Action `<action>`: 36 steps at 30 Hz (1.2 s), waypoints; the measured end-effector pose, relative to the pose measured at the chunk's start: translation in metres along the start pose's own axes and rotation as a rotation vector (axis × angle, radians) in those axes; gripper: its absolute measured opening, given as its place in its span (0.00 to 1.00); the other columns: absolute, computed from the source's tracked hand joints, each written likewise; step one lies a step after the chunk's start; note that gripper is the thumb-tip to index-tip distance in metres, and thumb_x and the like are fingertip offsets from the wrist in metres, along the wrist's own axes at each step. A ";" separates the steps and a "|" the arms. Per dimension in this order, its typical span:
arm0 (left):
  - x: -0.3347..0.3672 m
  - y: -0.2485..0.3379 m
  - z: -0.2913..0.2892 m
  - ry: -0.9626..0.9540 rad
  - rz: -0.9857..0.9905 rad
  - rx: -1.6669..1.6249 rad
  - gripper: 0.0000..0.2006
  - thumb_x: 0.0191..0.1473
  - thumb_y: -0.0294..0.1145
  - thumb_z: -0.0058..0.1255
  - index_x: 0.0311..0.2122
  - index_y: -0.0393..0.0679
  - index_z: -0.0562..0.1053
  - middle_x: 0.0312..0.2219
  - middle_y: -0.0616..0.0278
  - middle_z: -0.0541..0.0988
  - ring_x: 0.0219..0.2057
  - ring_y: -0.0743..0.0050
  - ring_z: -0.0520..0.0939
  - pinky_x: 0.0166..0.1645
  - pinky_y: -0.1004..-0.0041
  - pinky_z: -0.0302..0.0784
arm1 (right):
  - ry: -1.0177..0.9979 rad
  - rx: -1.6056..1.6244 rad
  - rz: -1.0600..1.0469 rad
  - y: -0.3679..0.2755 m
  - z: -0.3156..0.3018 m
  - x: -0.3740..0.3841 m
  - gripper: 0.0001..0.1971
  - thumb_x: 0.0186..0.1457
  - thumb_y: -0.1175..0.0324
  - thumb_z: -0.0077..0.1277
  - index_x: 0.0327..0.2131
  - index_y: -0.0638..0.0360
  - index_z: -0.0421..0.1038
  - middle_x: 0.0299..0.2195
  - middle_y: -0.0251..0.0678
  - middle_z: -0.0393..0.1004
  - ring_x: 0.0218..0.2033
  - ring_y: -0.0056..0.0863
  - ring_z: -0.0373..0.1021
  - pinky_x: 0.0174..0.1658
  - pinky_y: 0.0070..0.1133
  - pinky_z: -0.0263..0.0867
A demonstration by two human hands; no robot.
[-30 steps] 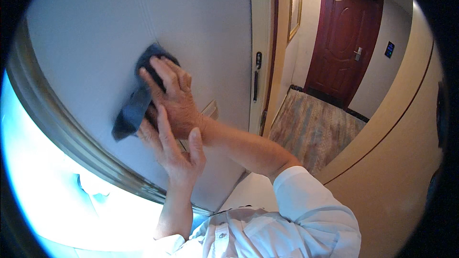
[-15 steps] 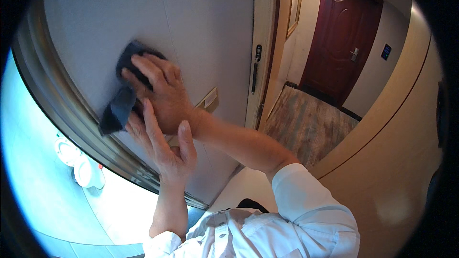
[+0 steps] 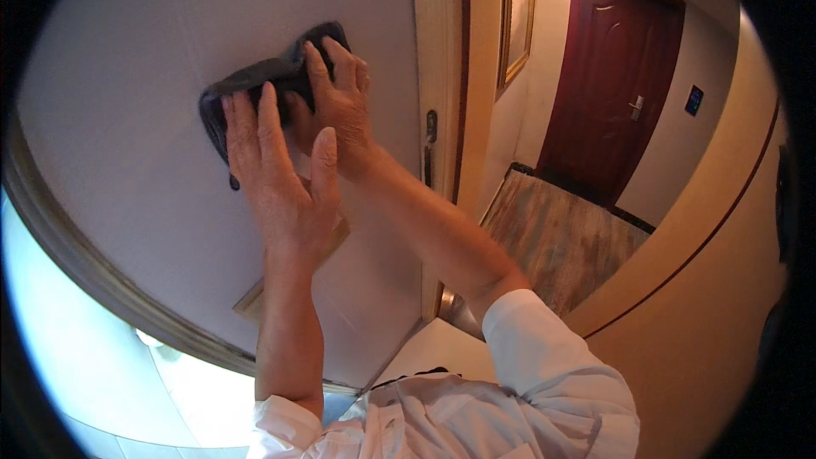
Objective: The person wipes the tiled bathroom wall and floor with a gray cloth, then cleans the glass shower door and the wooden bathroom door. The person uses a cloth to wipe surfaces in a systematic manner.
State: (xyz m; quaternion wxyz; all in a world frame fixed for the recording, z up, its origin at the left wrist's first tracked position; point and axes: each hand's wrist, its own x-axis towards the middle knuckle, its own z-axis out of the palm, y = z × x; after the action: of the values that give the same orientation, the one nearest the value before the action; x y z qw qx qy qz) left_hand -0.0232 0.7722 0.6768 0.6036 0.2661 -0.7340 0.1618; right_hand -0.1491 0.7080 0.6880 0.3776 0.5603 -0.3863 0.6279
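Observation:
A dark grey cloth lies spread against the pale grey wall panel. My right hand presses the cloth's right part to the panel with bent fingers, and part of the cloth is bunched under them. Beside it, my left hand rests its straight fingertips on the cloth's left part, thumb held apart. The lower left corner of the cloth hangs below the left fingers. Below the hands, a small framed plate on the panel is partly hidden by my left forearm.
Right of the panel stands a door frame with a dark latch fitting. Beyond it are a hallway floor, a dark red door and a gold picture frame. A curved trim borders a bright tiled room at lower left.
Both hands have moved up the panel. The left fingers, earlier below the right hand, now lie on the cloth. The cloth is higher and spread wider. The view has shifted.

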 end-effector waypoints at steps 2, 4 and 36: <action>0.003 0.001 0.019 -0.033 0.028 0.017 0.34 0.64 0.47 0.52 0.67 0.36 0.61 0.67 0.34 0.58 0.70 0.34 0.54 0.70 0.43 0.50 | -0.001 0.023 0.058 0.023 0.000 -0.012 0.32 0.54 0.65 0.59 0.61 0.68 0.63 0.58 0.58 0.60 0.57 0.55 0.58 0.61 0.44 0.56; 0.000 0.000 0.036 -0.091 0.050 0.049 0.33 0.63 0.46 0.52 0.66 0.36 0.61 0.66 0.34 0.59 0.70 0.33 0.54 0.70 0.43 0.50 | -0.011 0.030 0.119 0.040 0.000 -0.028 0.32 0.54 0.66 0.59 0.60 0.70 0.63 0.59 0.60 0.60 0.57 0.56 0.58 0.60 0.44 0.56; -0.117 -0.005 0.167 -0.506 0.106 0.168 0.27 0.60 0.49 0.51 0.55 0.37 0.75 0.58 0.40 0.73 0.68 0.35 0.60 0.69 0.38 0.52 | -0.384 0.063 0.650 0.083 -0.023 -0.229 0.33 0.62 0.54 0.48 0.63 0.68 0.59 0.59 0.60 0.61 0.60 0.60 0.56 0.66 0.46 0.48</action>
State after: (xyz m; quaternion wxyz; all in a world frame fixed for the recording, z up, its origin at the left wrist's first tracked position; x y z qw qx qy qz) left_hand -0.1389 0.6975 0.5259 0.3677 0.3084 -0.8583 0.1818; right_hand -0.2142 0.6850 0.4529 0.0622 0.5273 -0.5881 0.6101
